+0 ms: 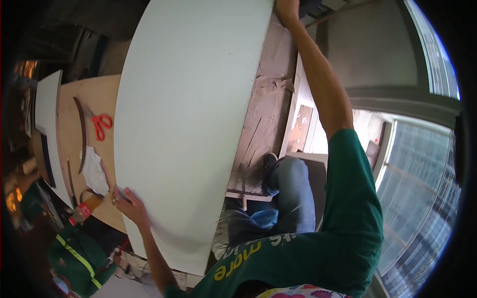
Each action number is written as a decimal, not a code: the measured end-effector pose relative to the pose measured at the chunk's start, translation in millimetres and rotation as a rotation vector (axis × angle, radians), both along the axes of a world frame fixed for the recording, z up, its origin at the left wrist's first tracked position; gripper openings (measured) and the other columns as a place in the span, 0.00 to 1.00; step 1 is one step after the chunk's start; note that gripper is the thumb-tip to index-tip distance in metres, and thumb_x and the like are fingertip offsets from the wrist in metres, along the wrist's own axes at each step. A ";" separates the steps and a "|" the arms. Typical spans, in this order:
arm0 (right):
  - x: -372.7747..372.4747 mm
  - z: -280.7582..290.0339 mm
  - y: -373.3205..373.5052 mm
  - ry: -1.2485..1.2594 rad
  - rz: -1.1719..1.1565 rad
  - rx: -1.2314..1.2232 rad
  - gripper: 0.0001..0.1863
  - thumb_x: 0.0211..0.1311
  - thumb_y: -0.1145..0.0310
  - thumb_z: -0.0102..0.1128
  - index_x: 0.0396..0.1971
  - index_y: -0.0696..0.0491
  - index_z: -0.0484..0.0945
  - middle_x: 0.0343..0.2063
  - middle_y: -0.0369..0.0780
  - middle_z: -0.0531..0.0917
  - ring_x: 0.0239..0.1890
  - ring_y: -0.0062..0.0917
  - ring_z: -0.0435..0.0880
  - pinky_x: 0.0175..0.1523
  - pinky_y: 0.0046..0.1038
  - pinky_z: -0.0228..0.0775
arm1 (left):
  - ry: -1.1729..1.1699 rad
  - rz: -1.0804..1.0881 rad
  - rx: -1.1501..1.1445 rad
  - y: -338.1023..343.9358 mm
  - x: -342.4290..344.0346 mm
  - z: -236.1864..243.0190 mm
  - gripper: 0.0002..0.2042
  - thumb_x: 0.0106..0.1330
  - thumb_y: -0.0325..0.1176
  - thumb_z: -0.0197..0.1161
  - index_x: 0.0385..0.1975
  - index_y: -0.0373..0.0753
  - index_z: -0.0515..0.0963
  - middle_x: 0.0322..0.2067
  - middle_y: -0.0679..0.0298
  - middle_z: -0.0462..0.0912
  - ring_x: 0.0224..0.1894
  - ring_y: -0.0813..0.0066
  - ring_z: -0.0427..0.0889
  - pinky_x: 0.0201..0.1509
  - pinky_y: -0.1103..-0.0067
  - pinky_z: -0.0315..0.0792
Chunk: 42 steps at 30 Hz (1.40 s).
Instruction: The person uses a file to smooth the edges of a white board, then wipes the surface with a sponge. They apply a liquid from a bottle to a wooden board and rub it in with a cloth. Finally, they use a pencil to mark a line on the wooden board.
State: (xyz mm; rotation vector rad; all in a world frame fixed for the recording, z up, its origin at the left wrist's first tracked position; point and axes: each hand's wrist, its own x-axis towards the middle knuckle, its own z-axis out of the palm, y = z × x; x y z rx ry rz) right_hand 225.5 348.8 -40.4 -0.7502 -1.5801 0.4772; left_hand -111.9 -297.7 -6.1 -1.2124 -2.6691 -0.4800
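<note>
A large white panel [184, 114] stretches from the lower middle up past the top of the view. My left hand [131, 206] holds its left edge near the lower end, thumb on the white face and fingers over the edge. My right arm reaches far forward, and my right hand [288, 11] is at the panel's far right corner; the frame cuts off its fingers. Close to my left hand lie a yellow and red object [85, 209] and a crumpled white cloth [94, 171].
Left of the panel, a plywood surface [102, 203] bears red-handled scissors [101, 125] and a curved dark strip [80, 134]. Worn brown sheeting [258, 119] lies to the right, near my bent, jeans-clad leg [295, 193]. A green item with a yellow stripe [79, 260] is at lower left.
</note>
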 end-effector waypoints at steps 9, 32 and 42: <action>-7.6 -48.3 -183.0 -0.093 -0.113 -0.002 0.24 0.71 0.66 0.54 0.66 0.47 0.71 0.40 0.51 0.82 0.46 0.38 0.79 0.46 0.34 0.71 | 0.016 0.041 -0.020 -14.4 -1.9 1.4 0.21 0.74 0.36 0.53 0.56 0.24 0.70 0.53 0.38 0.73 0.57 0.39 0.69 0.63 0.53 0.63; 193.9 7.7 -456.7 -0.187 -0.077 -0.967 0.24 0.74 0.64 0.55 0.67 0.53 0.72 0.58 0.49 0.74 0.61 0.37 0.73 0.66 0.34 0.62 | 0.224 -1.015 -0.063 663.7 197.7 -36.1 0.31 0.71 0.39 0.45 0.73 0.34 0.56 0.74 0.50 0.56 0.77 0.51 0.52 0.76 0.49 0.48; 215.7 12.3 -469.1 -0.229 -0.110 -0.961 0.25 0.74 0.57 0.56 0.66 0.51 0.72 0.58 0.50 0.73 0.61 0.38 0.73 0.64 0.37 0.66 | 0.264 -1.006 -0.036 588.7 203.2 -43.7 0.27 0.71 0.37 0.48 0.69 0.36 0.64 0.72 0.49 0.60 0.76 0.51 0.54 0.77 0.53 0.49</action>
